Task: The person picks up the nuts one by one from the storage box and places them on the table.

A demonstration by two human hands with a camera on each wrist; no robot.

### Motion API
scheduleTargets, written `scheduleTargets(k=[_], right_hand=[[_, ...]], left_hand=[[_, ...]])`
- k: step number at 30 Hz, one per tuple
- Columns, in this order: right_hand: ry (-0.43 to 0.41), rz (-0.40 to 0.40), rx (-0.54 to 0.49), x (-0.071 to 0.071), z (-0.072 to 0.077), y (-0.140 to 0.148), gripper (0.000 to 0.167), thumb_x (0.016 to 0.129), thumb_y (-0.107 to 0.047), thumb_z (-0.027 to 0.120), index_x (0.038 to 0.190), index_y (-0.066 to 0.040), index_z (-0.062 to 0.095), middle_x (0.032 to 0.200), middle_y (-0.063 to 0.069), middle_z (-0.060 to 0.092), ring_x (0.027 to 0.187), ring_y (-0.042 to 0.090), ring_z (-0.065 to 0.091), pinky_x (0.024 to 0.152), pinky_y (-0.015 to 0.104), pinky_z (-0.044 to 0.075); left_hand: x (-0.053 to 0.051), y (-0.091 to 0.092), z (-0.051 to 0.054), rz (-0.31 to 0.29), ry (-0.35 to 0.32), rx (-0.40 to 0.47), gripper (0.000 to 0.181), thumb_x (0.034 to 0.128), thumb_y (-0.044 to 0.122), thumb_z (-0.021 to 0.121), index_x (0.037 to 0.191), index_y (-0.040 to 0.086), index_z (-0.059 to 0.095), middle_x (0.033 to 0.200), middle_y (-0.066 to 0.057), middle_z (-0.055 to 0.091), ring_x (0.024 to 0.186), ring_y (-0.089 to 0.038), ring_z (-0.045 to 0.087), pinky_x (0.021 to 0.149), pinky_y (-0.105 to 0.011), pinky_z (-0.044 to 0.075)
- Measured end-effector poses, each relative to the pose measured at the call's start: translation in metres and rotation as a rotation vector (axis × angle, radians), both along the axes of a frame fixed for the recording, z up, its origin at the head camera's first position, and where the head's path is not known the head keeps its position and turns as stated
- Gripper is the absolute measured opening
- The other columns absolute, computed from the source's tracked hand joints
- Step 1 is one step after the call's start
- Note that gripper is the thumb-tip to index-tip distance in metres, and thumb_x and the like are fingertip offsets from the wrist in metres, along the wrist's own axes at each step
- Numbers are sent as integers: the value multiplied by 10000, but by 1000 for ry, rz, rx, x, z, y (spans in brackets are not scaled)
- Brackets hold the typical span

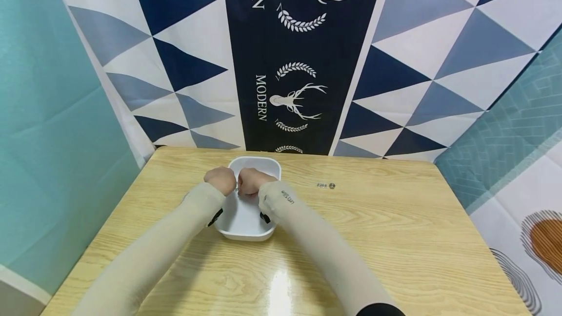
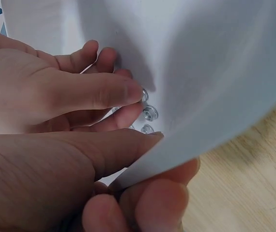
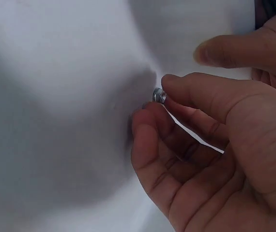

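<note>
A white plastic bin [image 1: 246,218] stands on the table, with both hands at its far part. My left hand [image 2: 46,179] grips the bin's side wall [image 2: 210,150], thumb inside and fingers outside. My right hand [image 3: 215,130] reaches into the bin, its thumb and fingertips pinching a small silver metal nut [image 3: 159,95]. Close to those fingertips, more metal nuts [image 2: 150,113] lie on the bin's floor, partly hidden by the fingers in the left wrist view. From the head view, the right hand [image 1: 252,181] hides most of what lies beneath it.
To the right of the bin, a few small metal pieces [image 1: 322,186] lie in a short row on the wooden table [image 1: 373,238], beside a darker one [image 1: 331,186]. A patterned cloth [image 1: 298,62] hangs along the table's back edge.
</note>
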State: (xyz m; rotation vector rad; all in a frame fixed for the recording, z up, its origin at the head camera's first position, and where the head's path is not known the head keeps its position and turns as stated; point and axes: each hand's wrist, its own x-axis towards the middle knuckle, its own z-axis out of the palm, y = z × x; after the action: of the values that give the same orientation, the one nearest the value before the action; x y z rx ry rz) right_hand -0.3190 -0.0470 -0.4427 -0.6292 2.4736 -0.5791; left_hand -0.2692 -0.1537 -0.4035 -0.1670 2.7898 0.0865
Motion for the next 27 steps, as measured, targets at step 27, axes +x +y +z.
scheduleTargets(k=[27], right_hand=[[67, 79, 120, -1, 4, 7, 281, 860, -77, 735, 634, -155, 588, 549, -20, 570, 488, 97, 520, 465, 225, 418]], left_hand=[[2, 1, 0, -15, 23, -2, 225, 1039, 133, 542, 1015, 14, 732, 831, -87, 684, 686, -152, 567, 662, -325, 552]])
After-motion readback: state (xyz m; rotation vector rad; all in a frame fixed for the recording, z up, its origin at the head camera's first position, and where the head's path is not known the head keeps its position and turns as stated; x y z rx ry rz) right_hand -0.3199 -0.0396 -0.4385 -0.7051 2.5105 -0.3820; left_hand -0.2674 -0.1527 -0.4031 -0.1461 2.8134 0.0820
